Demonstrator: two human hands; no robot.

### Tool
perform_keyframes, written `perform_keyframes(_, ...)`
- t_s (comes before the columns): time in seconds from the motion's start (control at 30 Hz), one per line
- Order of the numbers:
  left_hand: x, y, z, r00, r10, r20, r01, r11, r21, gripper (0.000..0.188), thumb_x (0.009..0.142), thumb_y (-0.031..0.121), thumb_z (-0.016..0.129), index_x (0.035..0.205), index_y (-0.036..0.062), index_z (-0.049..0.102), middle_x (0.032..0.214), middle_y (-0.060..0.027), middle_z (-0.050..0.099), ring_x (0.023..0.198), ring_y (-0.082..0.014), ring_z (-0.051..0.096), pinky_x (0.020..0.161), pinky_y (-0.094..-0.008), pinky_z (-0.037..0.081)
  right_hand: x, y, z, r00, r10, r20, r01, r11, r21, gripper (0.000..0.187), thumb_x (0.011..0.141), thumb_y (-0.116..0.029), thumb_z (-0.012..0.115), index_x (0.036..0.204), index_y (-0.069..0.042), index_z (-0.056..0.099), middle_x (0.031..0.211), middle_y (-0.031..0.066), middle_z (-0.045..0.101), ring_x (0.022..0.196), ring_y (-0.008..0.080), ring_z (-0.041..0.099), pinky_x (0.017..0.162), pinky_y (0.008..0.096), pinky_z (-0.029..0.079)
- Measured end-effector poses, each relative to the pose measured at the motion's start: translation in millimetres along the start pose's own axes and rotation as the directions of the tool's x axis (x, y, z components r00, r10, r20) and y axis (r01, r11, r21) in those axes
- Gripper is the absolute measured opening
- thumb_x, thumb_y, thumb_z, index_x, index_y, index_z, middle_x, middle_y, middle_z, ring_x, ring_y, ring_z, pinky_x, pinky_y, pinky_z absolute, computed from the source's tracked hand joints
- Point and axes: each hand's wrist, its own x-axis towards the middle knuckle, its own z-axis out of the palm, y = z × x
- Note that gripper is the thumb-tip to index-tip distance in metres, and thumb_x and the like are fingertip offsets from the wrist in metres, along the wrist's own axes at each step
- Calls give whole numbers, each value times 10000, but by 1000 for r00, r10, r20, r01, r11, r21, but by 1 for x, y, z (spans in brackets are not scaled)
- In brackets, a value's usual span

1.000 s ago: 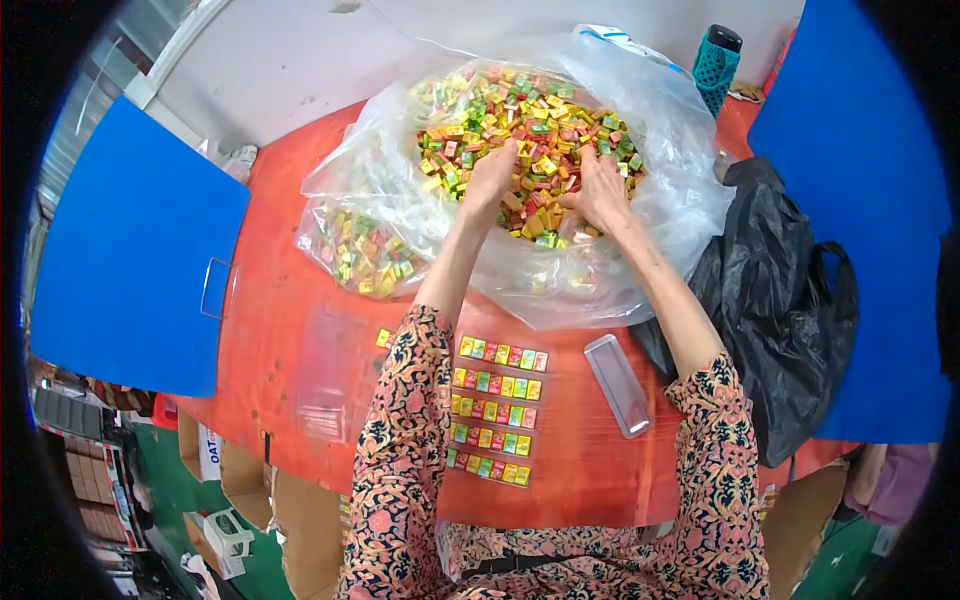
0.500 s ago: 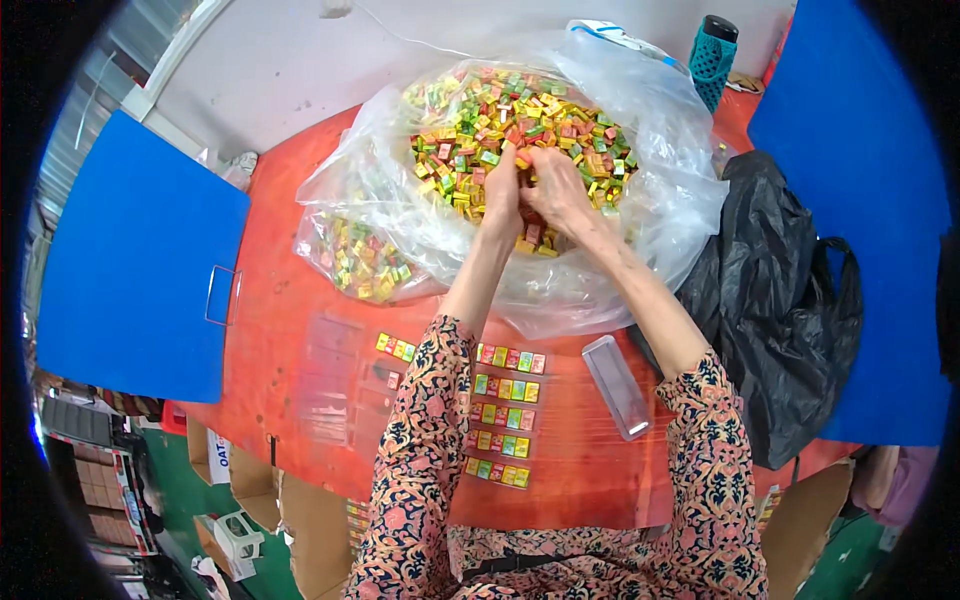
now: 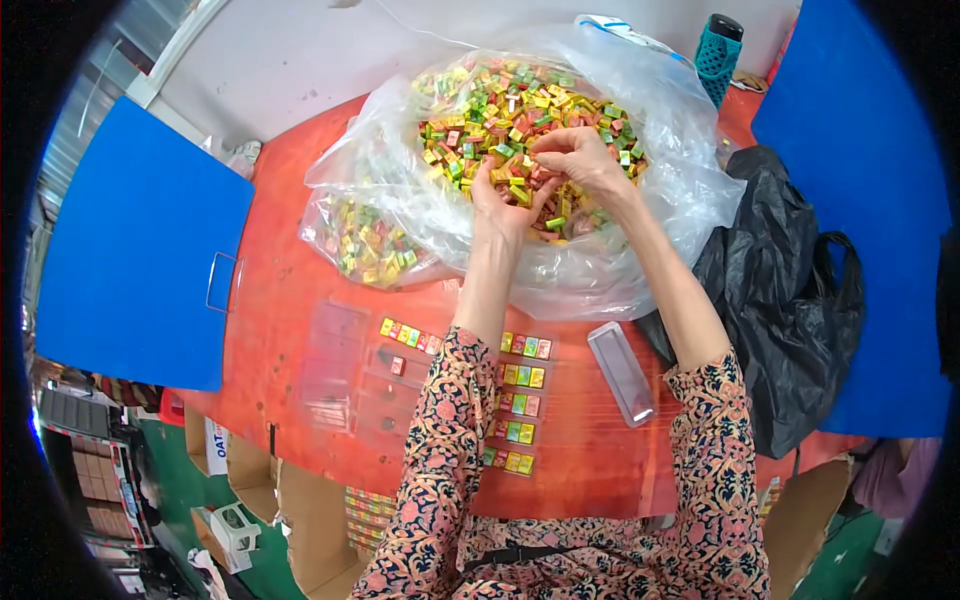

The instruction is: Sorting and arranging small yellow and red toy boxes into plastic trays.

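Many small block-shaped pieces, like wrapped candies [image 3: 480, 130] in red, yellow and green, fill a large clear plastic bag [image 3: 575, 285] at the far middle. My left hand [image 3: 503, 208] is over the near part of the pile, thumb and fingers apart; pieces show between them, whether held or lying beneath I cannot tell. Just to its right, my right hand [image 3: 590, 168] has thumb and fingertips pressed together above the pile. What sits in that pinch is too small to make out. Short rows of pieces lie in clear trays [image 3: 520, 376], partly behind my left sleeve.
An empty clear case [image 3: 622, 375] lies right of the rows, and clear plastic trays [image 3: 333, 370] lie left. A black plastic bag [image 3: 770, 310] sits at the right. Blue boards [image 3: 140, 250] flank the red table [image 3: 285, 230]. A dark-capped bottle [image 3: 716, 60] stands at the back.
My hands, close together before, have come apart: the left opened and moved down slightly, the right shifted right. The view has shifted a little.
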Motion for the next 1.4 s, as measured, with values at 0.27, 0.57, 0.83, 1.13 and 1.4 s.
perform_keyframes(0.27, 2, 8, -16, 992, -18, 126, 13, 999, 36, 435, 915, 436, 368, 1049, 65, 551, 947, -139, 622, 837, -293, 603, 746, -483, 515, -20, -9, 8, 994, 105, 23, -106, 921, 375, 230, 800, -8, 658, 1018, 56, 626, 885, 109, 658, 727, 163, 651, 601, 250, 565)
perform_keyframes(0.57, -3, 14, -30, 983, -96, 154, 91, 995, 38, 410, 893, 427, 408, 1017, 72, 570, 917, -107, 618, 775, -250, 609, 555, -316, 525, -36, -11, 5, 981, 125, 150, -186, 831, 524, 285, 835, -28, 647, 1115, -10, 598, 1025, 78, 652, 861, 172, 664, 698, 248, 541)
perform_keyframes(0.83, -35, 21, -42, 947, -180, 265, 193, 981, -23, 470, 881, 442, 419, 1081, 32, 531, 901, -146, 579, 677, -242, 567, 431, -232, 455, -47, -17, 6, 975, 126, 185, -215, 762, 611, 268, 886, -144, 620, 1119, -17, 586, 913, 20, 626, 688, 77, 576, 596, 199, 478)
perform_keyframes(1.13, -165, 11, -118, 926, -218, 307, 275, 949, -155, 350, 893, 384, 508, 918, 38, 556, 857, -193, 581, 674, -231, 560, 367, -201, 364, -79, -17, 35, 893, 275, 355, -409, 826, 389, 206, 886, -223, 631, 1002, -53, 614, 831, -9, 604, 594, 19, 458, 481, 154, 355)
perform_keyframes(1.4, -298, 40, -252, 994, -53, 91, 82, 930, -357, 295, 923, 347, 494, 848, 62, 519, 781, -57, 434, 717, -181, 444, 383, -180, 305, -132, -34, 159, 815, 241, 528, -238, 968, -75, 127, 818, -140, 664, 835, -19, 629, 715, 37, 641, 513, 61, 507, 439, 195, 365)
